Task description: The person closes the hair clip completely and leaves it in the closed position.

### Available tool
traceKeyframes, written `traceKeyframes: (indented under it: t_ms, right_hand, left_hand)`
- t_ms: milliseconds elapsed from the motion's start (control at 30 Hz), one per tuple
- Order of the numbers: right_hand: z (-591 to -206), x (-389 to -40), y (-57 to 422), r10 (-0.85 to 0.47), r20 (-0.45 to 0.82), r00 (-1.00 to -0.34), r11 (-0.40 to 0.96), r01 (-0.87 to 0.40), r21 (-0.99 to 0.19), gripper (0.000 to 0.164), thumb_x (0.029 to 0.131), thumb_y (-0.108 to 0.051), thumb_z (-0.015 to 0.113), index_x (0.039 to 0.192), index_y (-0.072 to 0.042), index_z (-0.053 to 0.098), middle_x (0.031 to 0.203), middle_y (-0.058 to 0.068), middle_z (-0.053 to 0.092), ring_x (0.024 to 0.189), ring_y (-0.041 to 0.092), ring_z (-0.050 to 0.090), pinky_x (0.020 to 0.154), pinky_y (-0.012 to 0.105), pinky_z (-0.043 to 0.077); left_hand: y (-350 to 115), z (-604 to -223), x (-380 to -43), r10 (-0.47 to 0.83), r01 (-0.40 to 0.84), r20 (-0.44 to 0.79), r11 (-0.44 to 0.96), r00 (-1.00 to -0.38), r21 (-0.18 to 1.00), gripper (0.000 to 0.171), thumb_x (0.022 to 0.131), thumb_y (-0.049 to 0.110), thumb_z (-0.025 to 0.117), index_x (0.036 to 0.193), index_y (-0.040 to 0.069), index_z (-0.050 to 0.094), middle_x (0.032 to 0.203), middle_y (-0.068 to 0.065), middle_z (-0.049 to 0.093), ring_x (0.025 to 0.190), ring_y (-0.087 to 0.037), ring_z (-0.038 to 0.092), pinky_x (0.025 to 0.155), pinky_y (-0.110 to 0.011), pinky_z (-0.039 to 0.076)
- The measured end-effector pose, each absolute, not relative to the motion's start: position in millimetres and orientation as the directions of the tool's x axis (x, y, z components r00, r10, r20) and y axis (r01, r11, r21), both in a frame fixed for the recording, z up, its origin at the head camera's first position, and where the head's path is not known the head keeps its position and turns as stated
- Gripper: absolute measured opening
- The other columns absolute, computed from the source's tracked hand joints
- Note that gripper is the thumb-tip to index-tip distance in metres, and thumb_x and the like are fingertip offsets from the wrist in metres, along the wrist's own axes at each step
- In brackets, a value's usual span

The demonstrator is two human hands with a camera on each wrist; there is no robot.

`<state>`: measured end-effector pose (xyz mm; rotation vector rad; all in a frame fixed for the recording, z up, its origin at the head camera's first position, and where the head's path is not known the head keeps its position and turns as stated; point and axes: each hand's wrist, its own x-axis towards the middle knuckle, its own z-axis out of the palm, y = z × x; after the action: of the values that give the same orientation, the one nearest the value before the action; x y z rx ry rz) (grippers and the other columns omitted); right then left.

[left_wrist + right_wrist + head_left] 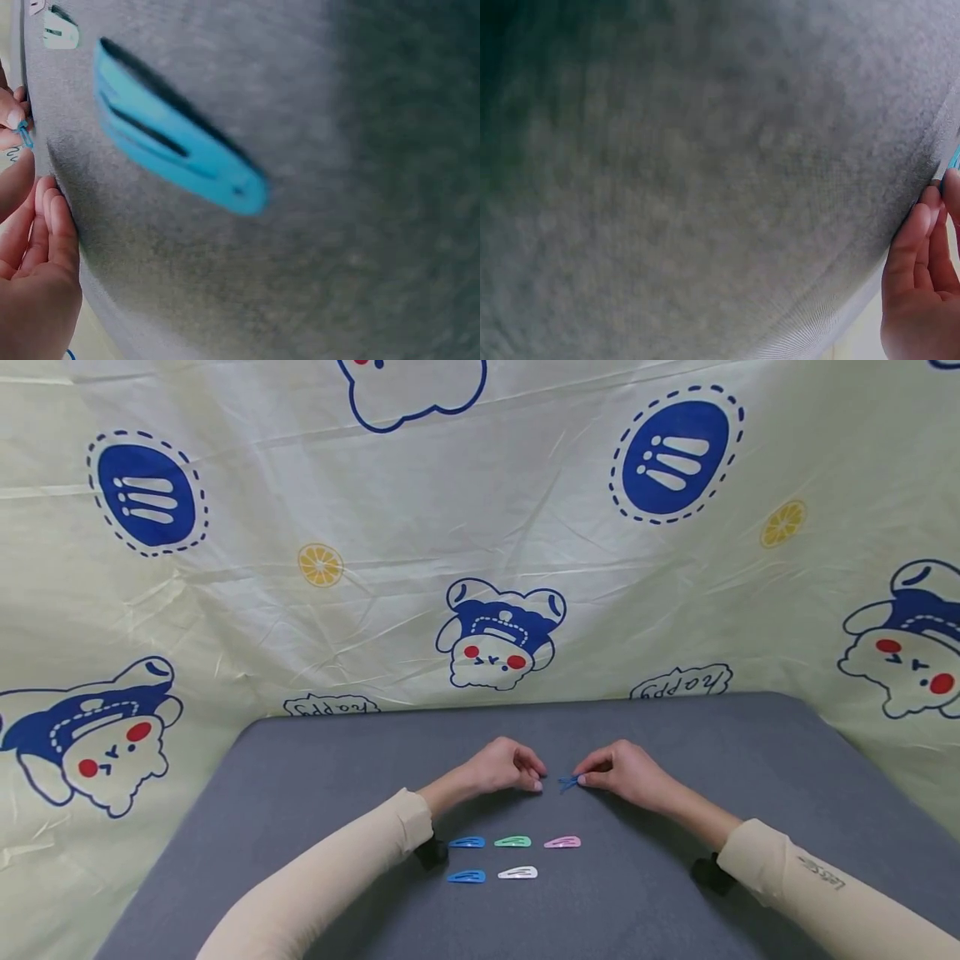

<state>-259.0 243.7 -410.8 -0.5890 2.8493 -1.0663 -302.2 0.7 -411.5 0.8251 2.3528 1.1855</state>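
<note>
Between thumb and fingers, my right hand (626, 774) pinches a blue snap hair clip (567, 782) by one end. Two thin blue parts of it spread apart toward the left. My left hand (506, 766) is a short way to the left of this clip, fingers loosely bent and holding nothing. Nearer to me lie a blue clip (467, 842), a green clip (513, 842) and a pink clip (562, 842) in a row. Below them are another blue clip (467, 877) and a white clip (517, 872). The left wrist view shows a blue clip (176, 135) up close.
A dark grey table (360, 760) lies under both hands. Behind it hangs a pale printed cloth (390, 627) that meets the table's far edge. Dark wrist cameras sit below each cuff, the left one (432, 853) close beside the laid-out clips.
</note>
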Motion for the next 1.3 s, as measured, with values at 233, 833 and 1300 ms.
traceKeyframes:
  t_ms: [233,833,1300]
  right_hand:
    - [-408.3,-257.2,242.2,-0.32,0.081,-0.944,0.698,-0.292,-0.653,0.007,0.089,-0.012,0.074,0.094,-0.012,0.078,0.087,-0.003,0.071,0.076,0.014,0.056,0.066,0.029,0.046]
    - [-401.1,-235.4,228.4,-0.229,0.175,-0.958,0.677,-0.286,-0.679,0.008,0.089,-0.014,0.074,0.096,-0.014,0.077,0.091,-0.002,0.069,0.077,0.017,0.057,0.064,0.029,0.049]
    - [-394.8,-216.7,206.0,-0.137,0.281,-0.95,0.571,-0.307,-0.761,0.009,0.09,-0.011,0.072,0.099,-0.01,0.076,0.091,0.003,0.069,0.074,0.017,0.059,0.064,0.026,0.05]
  left_hand:
    - [-4.9,-410.5,-300.5,0.639,0.335,-0.053,0.47,-0.768,0.817,0.018,0.085,0.007,0.077,0.103,0.004,0.074,0.081,0.001,0.066,0.072,-0.01,0.056,0.064,-0.021,0.046]
    - [-31.5,-397.5,-286.3,0.622,0.39,0.015,0.472,-0.783,0.791,0.025,0.087,0.011,0.075,0.111,0.003,0.073,0.089,0.005,0.068,0.079,-0.014,0.059,0.07,-0.025,0.049]
    - [-37.2,-382.4,-263.7,0.588,0.469,0.158,0.424,-0.793,0.775,0.026,0.088,0.013,0.075,0.112,0.005,0.073,0.094,0.005,0.067,0.086,-0.011,0.059,0.077,-0.026,0.05]
